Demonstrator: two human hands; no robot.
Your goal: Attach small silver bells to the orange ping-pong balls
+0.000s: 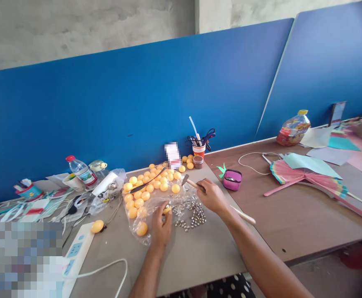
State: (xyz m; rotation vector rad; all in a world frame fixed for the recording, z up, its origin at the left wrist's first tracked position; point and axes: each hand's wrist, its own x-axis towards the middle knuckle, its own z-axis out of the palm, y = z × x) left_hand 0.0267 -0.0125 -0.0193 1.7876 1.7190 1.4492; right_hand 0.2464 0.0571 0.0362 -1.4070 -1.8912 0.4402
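One orange ball [167, 210] is pinched in the left hand [161, 225], lower centre, the right hand [212, 193] clasping a hammer [192, 183].

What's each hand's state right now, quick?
Left hand: closed, holding an orange ball.
Right hand: closed, gripping a hammer by its handle.

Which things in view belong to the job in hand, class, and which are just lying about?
Likely the job: hammer, in the right hand; orange balls, one in the left hand; silvery metal pieces.

Apparently just lying about: power strip; red-capped bottle; purple pouch; yellow-capped bottle.
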